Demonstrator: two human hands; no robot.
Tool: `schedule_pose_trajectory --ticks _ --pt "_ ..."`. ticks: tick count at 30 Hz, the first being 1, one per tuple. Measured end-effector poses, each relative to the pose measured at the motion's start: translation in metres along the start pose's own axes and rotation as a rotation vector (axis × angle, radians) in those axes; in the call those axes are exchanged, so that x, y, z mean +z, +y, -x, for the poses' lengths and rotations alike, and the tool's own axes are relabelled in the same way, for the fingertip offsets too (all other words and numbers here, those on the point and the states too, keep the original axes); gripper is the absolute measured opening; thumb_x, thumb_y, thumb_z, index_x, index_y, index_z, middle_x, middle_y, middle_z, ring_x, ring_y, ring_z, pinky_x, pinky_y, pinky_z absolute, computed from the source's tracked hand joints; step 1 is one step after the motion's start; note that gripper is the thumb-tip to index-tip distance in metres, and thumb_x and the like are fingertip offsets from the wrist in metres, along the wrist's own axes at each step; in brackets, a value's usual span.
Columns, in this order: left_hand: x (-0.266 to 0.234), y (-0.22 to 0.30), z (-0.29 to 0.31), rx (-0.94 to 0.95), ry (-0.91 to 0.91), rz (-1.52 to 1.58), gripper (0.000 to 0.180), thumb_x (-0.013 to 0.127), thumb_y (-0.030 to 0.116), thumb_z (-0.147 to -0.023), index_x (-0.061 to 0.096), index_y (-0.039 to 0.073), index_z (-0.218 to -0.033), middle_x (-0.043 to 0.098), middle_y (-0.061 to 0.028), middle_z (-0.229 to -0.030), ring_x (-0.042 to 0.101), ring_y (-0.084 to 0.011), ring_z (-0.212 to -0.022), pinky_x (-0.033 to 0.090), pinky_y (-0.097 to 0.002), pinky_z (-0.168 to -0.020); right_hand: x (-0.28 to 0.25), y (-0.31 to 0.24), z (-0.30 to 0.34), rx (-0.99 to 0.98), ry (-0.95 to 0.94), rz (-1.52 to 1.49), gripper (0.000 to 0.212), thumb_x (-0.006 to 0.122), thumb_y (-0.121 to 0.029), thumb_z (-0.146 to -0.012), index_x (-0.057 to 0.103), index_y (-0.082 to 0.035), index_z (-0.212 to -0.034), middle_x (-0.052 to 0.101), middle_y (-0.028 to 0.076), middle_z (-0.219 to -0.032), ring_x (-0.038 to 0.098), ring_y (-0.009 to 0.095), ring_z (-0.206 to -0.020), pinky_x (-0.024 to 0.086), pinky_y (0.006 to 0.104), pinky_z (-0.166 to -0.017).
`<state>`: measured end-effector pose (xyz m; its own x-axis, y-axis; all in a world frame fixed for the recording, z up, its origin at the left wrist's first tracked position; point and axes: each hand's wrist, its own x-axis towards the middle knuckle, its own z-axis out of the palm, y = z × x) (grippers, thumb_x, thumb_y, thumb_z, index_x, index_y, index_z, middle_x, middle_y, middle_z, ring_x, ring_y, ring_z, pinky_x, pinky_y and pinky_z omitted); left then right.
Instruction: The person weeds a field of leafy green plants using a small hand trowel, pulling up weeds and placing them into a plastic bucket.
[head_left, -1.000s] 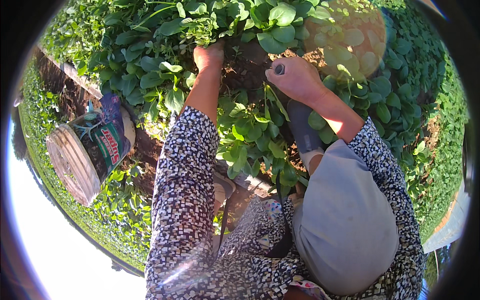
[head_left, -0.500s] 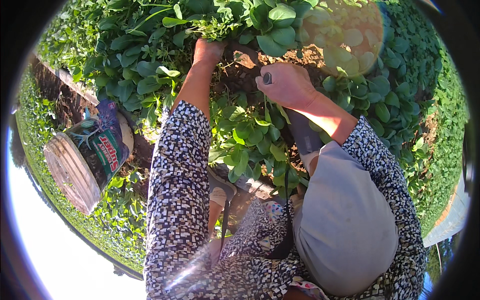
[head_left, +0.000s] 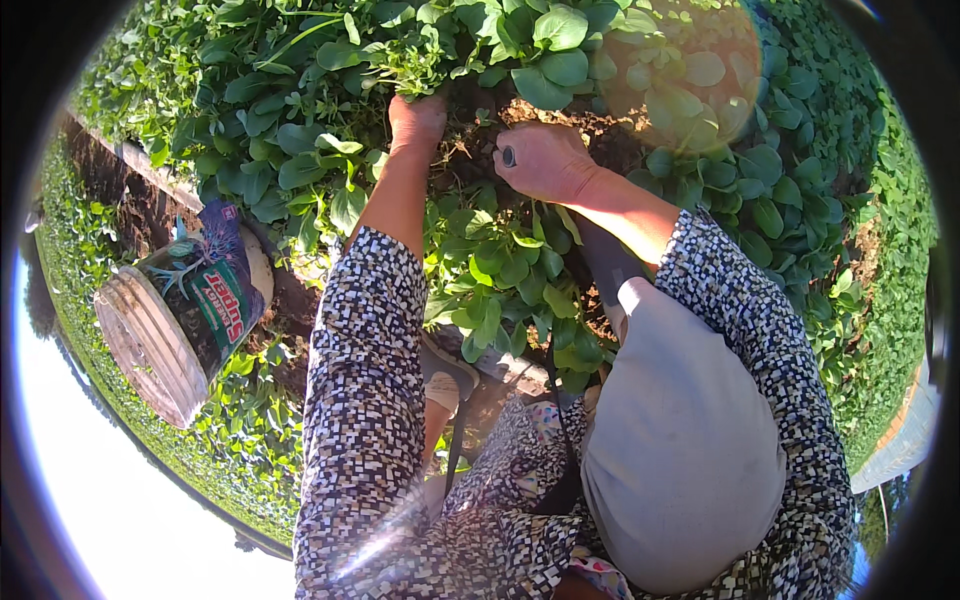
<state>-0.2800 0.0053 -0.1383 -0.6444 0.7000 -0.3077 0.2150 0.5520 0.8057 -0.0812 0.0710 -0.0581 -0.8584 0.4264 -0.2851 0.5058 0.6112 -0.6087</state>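
Observation:
My left hand (head_left: 416,122) is closed around the base of a bunch of small-leaved weeds (head_left: 410,68), low among broad-leaved greens (head_left: 560,45). Just to its right, over bare brown soil (head_left: 545,112), my right hand (head_left: 545,165) makes a fist around a hand tool (head_left: 509,157). Only the dark, round end of the tool's handle shows now; its working part is hidden. The fists are close but apart. More leafy greens (head_left: 495,265) grow beneath my wrists.
A white bucket (head_left: 150,340) with a dark printed label lies tilted at the left, beside a pale bed edging (head_left: 155,175). A grey cloth-covered shape (head_left: 685,440) fills the lower right. My shoe (head_left: 448,370) rests between the plant rows. Dense green crop surrounds everything.
My right hand has shifted left, closer to my left hand. A broad dark blade seen between the hands earlier is now out of sight. My left hand has moved slightly nearer, still gripping the weeds.

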Motion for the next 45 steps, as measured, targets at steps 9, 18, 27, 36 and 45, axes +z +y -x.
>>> schedule_pose_trajectory --ticks 9,18,27,36,45 --pt "-0.024 0.014 0.112 -0.579 -0.106 0.763 0.033 0.052 0.025 -0.094 0.057 0.008 -0.122 0.063 -0.0121 -0.113 0.06 -0.0278 -0.101 0.05 -0.0421 -0.086 -0.01 0.015 0.029 0.072 0.012 -0.045 0.024 0.055 -0.031 -0.081 0.065 -0.009 -0.081 0.064 0.013 -0.08 0.062 0.034 -0.079 0.051 0.0447 -0.072" --pt "-0.127 0.096 0.15 -0.393 0.349 0.769 0.02 0.068 0.02 -0.087 0.067 0.003 -0.099 0.065 -0.0027 -0.082 0.053 -0.0082 -0.057 0.042 -0.0226 -0.045 -0.01 0.011 0.031 0.155 -0.054 -0.079 0.027 0.056 -0.033 -0.082 0.064 -0.008 -0.079 0.064 0.013 -0.081 0.063 0.034 -0.081 0.05 0.0442 -0.075" --pt "-0.373 0.223 0.235 0.215 0.607 0.709 0.014 0.054 0.017 -0.095 0.059 0.005 -0.099 0.061 -0.0074 -0.086 0.05 -0.0118 -0.064 0.04 -0.0245 -0.051 0.003 0.015 0.036 0.038 0.085 -0.081 0.024 0.061 -0.028 -0.082 0.058 -0.006 -0.073 0.062 0.014 -0.076 0.061 0.035 -0.071 0.05 0.0442 -0.063" --pt "-0.389 0.21 0.229 0.135 0.821 0.488 0.021 0.049 0.022 -0.098 0.058 0.006 -0.088 0.055 -0.0065 -0.066 0.041 -0.0112 -0.045 0.034 -0.0241 -0.039 0.004 0.019 0.036 0.025 0.112 -0.1 0.024 0.061 -0.028 -0.081 0.059 -0.006 -0.073 0.062 0.014 -0.074 0.061 0.036 -0.071 0.049 0.0449 -0.064" --pt "-0.279 0.158 0.202 -0.149 0.574 0.721 0.019 0.051 0.02 -0.093 0.059 0.008 -0.104 0.061 -0.0072 -0.086 0.056 -0.0171 -0.067 0.047 -0.0317 -0.055 0.008 0.016 0.035 0.034 0.081 -0.045 0.021 0.06 -0.028 -0.081 0.06 -0.007 -0.076 0.063 0.015 -0.075 0.061 0.036 -0.072 0.049 0.045 -0.063"
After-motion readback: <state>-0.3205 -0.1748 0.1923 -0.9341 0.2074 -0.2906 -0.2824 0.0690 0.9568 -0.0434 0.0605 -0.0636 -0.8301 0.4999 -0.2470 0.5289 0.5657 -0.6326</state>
